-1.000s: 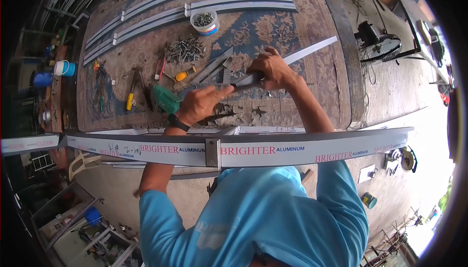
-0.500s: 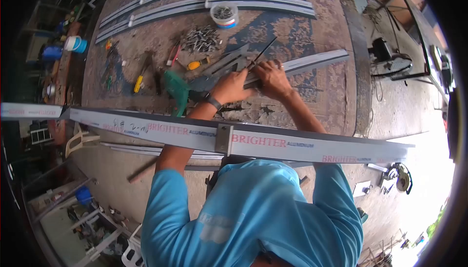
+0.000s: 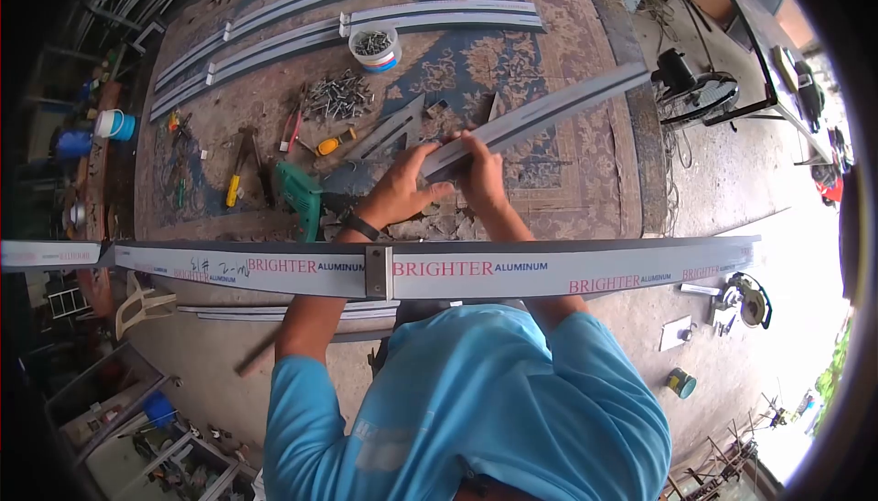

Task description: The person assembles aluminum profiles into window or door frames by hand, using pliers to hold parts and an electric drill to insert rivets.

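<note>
My left hand (image 3: 402, 192) rests at the near end of a grey aluminium bar (image 3: 549, 110), its thumb apart and its fingertips on the bar's left edge. Wrapped round the same end from the right is my right hand (image 3: 479, 170). The bar slants up to the right above the patterned table top. A green power tool (image 3: 298, 192) lies left of my left hand, beside a yellow-handled screwdriver (image 3: 331, 145). Metal angle pieces (image 3: 393, 128) lie just beyond the hands. Across my forearms, nearer the camera, runs a long bar marked BRIGHTER ALUMINUM (image 3: 512, 271).
Long bars (image 3: 448, 13) lie at the table's far side, near a tub of screws (image 3: 376, 49) and a screw pile (image 3: 338, 97). Yellow-handled pliers (image 3: 234, 188) lie left. A fan (image 3: 704, 90) stands right of the table, a saw (image 3: 745, 304) on the floor.
The held bar has swung up off the table, its far end now higher. Both hands shifted slightly on it, and the dark rod is no longer seen. The whole view has shifted.
</note>
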The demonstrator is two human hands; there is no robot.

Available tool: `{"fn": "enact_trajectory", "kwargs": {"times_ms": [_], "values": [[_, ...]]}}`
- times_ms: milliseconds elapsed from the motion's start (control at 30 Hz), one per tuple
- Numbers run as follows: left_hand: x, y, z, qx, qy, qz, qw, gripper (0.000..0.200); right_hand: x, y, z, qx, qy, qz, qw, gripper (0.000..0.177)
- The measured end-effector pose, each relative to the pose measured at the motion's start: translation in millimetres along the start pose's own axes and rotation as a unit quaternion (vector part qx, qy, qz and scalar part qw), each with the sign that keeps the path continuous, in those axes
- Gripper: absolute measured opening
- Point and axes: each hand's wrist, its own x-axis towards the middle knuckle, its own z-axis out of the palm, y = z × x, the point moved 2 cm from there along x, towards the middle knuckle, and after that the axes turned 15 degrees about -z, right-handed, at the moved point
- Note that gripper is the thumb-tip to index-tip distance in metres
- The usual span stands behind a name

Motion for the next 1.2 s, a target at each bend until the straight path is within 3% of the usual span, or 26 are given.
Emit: {"fn": "enact_trajectory", "kwargs": {"times_ms": [67, 100, 200, 333, 733, 933, 1033, 1200], "values": [[15, 11, -15, -0.005, -0.002, 0.058, 0.998, 0.053, 13, -20, 12, 0.011, 0.002, -0.073, 0.997, 0.04], [18, 17, -18, -0.134, -0.05, -0.06, 0.988, 0.034, 18, -31, 13, -0.02, -0.011, -0.111, 0.994, 0.044], [28, 29, -18, -0.072, -0.068, -0.01, 0.995, 0.021, 25, -54, 24, -0.097, -0.033, -0.192, 0.976, 0.055], [37, 40, -5, -0.058, -0.005, 0.048, 0.997, 0.015, 20, -70, 46, -0.149, -0.04, -0.235, 0.96, 0.064], [47, 44, -17, -0.087, -0.087, 0.053, 0.991, 0.01, 8, -78, 72, -0.217, -0.101, -0.242, 0.94, 0.058], [42, 36, -12, -0.07, -0.024, 0.061, 0.995, 0.013, 7, -74, 77, -0.191, -0.06, -0.196, 0.96, 0.058], [40, 42, -21, -0.119, -0.044, 0.053, 0.99, 0.013, 10, -76, 75, -0.181, -0.034, -0.179, 0.967, 0.057], [39, 47, -29, -0.06, -0.081, 0.075, 0.992, 0.015, 14, -69, 72, -0.174, -0.003, -0.175, 0.969, 0.051]]}}
